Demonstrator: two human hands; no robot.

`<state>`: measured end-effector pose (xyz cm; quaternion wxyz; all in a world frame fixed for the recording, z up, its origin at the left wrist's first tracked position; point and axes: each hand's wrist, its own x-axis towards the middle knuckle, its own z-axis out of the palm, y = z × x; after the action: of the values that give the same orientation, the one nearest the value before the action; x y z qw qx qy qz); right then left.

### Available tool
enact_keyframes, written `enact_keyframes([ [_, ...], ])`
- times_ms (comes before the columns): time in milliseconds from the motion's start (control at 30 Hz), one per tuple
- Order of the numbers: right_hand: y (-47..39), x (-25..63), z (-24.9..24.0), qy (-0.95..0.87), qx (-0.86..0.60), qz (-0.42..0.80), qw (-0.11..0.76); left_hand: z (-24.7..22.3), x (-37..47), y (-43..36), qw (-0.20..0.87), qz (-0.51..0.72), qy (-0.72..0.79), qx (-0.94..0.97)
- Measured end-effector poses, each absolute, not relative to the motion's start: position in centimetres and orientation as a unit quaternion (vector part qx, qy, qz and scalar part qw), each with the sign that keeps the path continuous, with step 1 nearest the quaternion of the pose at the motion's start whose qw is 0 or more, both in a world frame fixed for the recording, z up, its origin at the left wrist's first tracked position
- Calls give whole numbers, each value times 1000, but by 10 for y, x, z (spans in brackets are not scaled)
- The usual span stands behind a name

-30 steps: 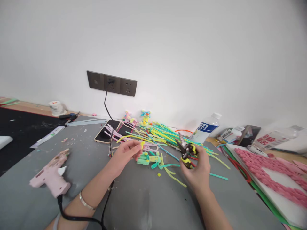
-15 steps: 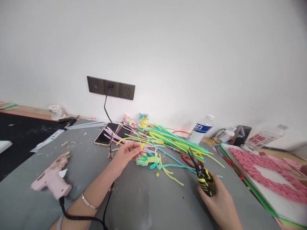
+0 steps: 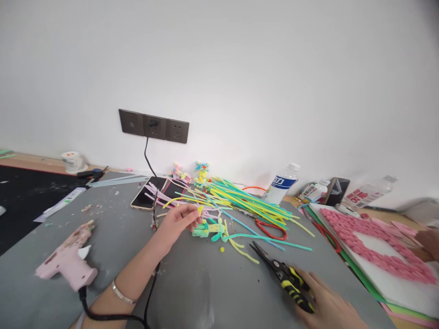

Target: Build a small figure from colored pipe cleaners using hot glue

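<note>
a small bright-yellow fuzzy piece (image 3: 200, 210) is pinched between the thumb and fingertips of the left hand (image 3: 180, 221), raised over the middle of the grey surface (image 3: 185, 292). long-nosed black-and-yellow pliers (image 3: 279, 268) are at the right front, tips directed away to the left. the right hand (image 3: 324, 301) is at the ends of their grips; it is blurred, and whether its fingers are closed around them cannot be told.

just beside the left hand, a pale-green and yellow fuzzy figure (image 3: 206, 230) lies on the surface, with a small round yellow ball (image 3: 222, 249) near it on the wearer's side. beyond these spreads a loose bundle of yellow and turquoise fuzzy stems (image 3: 247, 201); red-handled metal scissors (image 3: 260, 222) lie partly beneath it. lilac fuzzy stems (image 3: 168, 197) extend over part of a black-screened phone (image 3: 141, 198).

at the left lies a pink pistol-shaped glue gun (image 3: 68, 262) with a black cable (image 3: 84, 304). a plastic bottle with a blue-and-white label (image 3: 281, 183) stands near the white wall (image 3: 240, 91), which carries a dark three-part socket panel (image 3: 154, 126). at the far right, a puffy pink loop (image 3: 373, 246) rests on a white sheet.
</note>
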<state>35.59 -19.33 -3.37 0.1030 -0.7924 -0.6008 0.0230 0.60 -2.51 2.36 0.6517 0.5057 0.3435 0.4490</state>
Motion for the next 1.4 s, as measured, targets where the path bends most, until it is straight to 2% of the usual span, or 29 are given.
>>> enact_keyframes([
  [200,-159,349,-34,-615,-787,-16,52,24,5,-25,658,449,341,499],
  [333,-140,340,-39,-606,-788,-76,75,22,4,-26,680,442,328,485],
  [667,-129,331,-56,-612,-768,-114,151,19,4,-25,705,437,313,462],
  [800,-136,307,-52,-569,-779,-186,188,17,4,-25,707,433,318,460],
  [900,-137,277,-34,-567,-755,-177,278,16,4,-25,702,432,317,469],
  [1000,-130,238,-10,-645,-641,-43,414,17,5,-26,701,435,314,470],
  [1100,-115,198,7,-677,-555,22,482,19,7,-27,702,443,311,462],
  [1200,-95,168,13,-690,-495,25,528,19,8,-27,712,447,306,447],
  [1400,-72,146,9,-686,-465,39,559,19,9,-28,717,449,314,432],
])
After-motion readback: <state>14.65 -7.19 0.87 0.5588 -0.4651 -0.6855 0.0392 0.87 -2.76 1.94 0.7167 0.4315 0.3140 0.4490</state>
